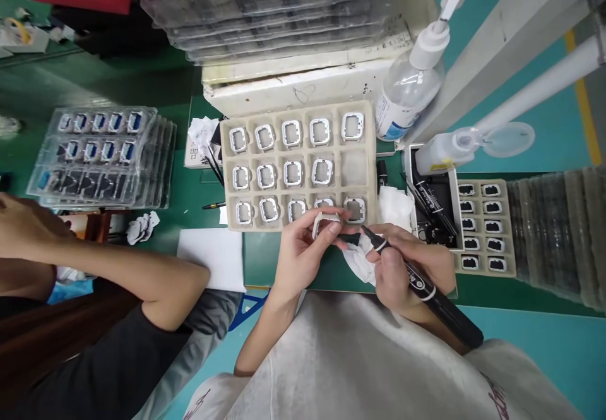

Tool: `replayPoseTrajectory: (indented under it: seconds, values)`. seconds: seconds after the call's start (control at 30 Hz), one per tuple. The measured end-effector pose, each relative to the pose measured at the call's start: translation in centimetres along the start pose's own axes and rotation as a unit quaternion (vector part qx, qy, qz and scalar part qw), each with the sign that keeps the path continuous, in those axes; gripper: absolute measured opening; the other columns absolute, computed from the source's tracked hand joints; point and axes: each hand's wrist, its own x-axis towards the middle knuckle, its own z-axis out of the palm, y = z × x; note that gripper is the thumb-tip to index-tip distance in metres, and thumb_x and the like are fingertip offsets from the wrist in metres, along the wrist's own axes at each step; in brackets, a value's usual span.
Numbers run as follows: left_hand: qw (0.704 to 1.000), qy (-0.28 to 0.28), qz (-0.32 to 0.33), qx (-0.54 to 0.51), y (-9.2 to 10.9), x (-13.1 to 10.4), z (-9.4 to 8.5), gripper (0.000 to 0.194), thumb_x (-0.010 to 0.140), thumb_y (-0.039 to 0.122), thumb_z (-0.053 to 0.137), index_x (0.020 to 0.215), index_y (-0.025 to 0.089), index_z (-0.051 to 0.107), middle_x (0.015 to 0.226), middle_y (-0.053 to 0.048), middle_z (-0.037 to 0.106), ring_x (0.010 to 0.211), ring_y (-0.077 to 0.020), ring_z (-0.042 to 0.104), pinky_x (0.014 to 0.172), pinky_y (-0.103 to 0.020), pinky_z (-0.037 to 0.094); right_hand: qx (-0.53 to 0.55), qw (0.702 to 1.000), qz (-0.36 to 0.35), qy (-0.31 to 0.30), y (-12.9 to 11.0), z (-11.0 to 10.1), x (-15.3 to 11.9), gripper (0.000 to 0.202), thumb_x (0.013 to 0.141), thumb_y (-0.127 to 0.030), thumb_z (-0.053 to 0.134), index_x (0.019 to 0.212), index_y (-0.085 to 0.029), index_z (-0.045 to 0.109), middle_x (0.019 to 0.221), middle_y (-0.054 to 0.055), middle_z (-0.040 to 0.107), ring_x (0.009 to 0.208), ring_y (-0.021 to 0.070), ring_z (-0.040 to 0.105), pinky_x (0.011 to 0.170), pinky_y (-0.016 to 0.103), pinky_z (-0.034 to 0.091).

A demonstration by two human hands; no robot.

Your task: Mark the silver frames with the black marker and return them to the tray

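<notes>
My left hand (303,252) pinches a small silver metal frame (326,220) between thumb and fingers, above the front edge of a beige compartment tray (353,167). Several similar metal frames (292,132) sit in the tray's compartments. A black marker pen (442,309) is gripped in my right hand (400,268), its tip pointing left towards the held frame, apart from it. White crumpled tissue (360,261) hangs below the right-hand fingers; whether they hold it I cannot tell. A dark piece (349,239) shows between the hands, too small to name.
Behind the tray, clear plastic trays (284,19) are stacked on a white box (303,85). A pump bottle (411,85), a smaller bottle (445,151) and a box of markers (457,218) stand right. At left are stacked trays (101,155) and a co-worker's arm (118,265).
</notes>
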Motion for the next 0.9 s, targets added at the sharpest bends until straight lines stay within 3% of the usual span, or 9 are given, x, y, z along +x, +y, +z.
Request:
replayPoseTrajectory:
  seconds: [0.07, 0.13, 0.23, 0.33, 0.53, 0.9]
  values:
    - [1.0, 0.009, -0.008, -0.004, -0.4, -0.1, 0.1, 0.028, 0.101, 0.043, 0.093, 0.121, 0.023, 0.088, 0.107, -0.007, 0.091, 0.088, -0.0212, 0.087, 0.08, -0.031, 0.074, -0.001, 1.0, -0.022, -0.008, -0.6, 0.2, 0.8, 0.012, 0.113, -0.022, 0.074, 0.101, -0.024, 0.071, 0.082, 0.001, 0.077, 0.093, 0.0305, 0.089, 0.08, 0.047, 0.08]
    - [1.0, 0.013, -0.006, -0.001, -0.7, -0.3, 0.1, 0.031, 0.099, 0.043, 0.095, 0.122, 0.023, 0.089, 0.103, -0.005, 0.09, 0.09, -0.0209, 0.087, 0.089, -0.033, 0.075, -0.011, 0.999, -0.041, -0.027, -0.9, 0.5, 1.4, 0.014, 0.109, -0.011, 0.074, 0.105, -0.024, 0.073, 0.089, 0.003, 0.082, 0.098, 0.0309, 0.09, 0.086, 0.046, 0.081]
    - [1.0, 0.021, 0.003, 0.018, -1.0, -0.4, 0.2, 0.031, 0.099, 0.044, 0.095, 0.118, 0.021, 0.089, 0.105, -0.006, 0.09, 0.088, -0.0197, 0.086, 0.085, -0.03, 0.073, -0.02, 0.994, -0.101, -0.031, -1.1, 1.0, 1.9, 0.025, 0.106, -0.004, 0.072, 0.121, -0.024, 0.075, 0.088, 0.001, 0.081, 0.094, 0.0301, 0.09, 0.089, 0.049, 0.083]
    - [0.998, 0.026, 0.029, 0.039, -1.2, -0.3, 0.3, 0.029, 0.099, 0.044, 0.094, 0.117, 0.022, 0.086, 0.099, -0.005, 0.089, 0.079, -0.017, 0.082, 0.072, -0.024, 0.067, -0.033, 0.991, -0.121, -0.045, -1.0, 1.4, 1.8, 0.029, 0.106, -0.002, 0.073, 0.127, -0.02, 0.075, 0.088, 0.002, 0.08, 0.092, 0.0285, 0.089, 0.096, 0.05, 0.083]
    - [0.988, 0.043, 0.077, 0.125, -2.2, -0.2, 0.4, 0.033, 0.104, 0.05, 0.088, 0.119, 0.02, 0.086, 0.096, -0.005, 0.087, 0.072, -0.0145, 0.074, 0.063, -0.021, 0.058, -0.104, 0.988, -0.108, -0.047, -1.1, 1.7, 1.5, 0.021, 0.108, -0.005, 0.074, 0.122, -0.021, 0.076, 0.101, 0.005, 0.086, 0.109, 0.0262, 0.09, 0.098, 0.035, 0.081]
    - [0.976, 0.042, 0.134, 0.169, -2.4, -0.3, 0.5, 0.03, 0.108, 0.046, 0.081, 0.118, 0.019, 0.091, 0.102, -0.008, 0.092, 0.077, -0.018, 0.08, 0.068, -0.024, 0.062, -0.145, 0.984, -0.079, -0.067, -1.3, 1.5, 1.0, 0.024, 0.108, -0.005, 0.078, 0.124, -0.022, 0.077, 0.114, 0.006, 0.089, 0.116, 0.0245, 0.089, 0.105, 0.033, 0.078]
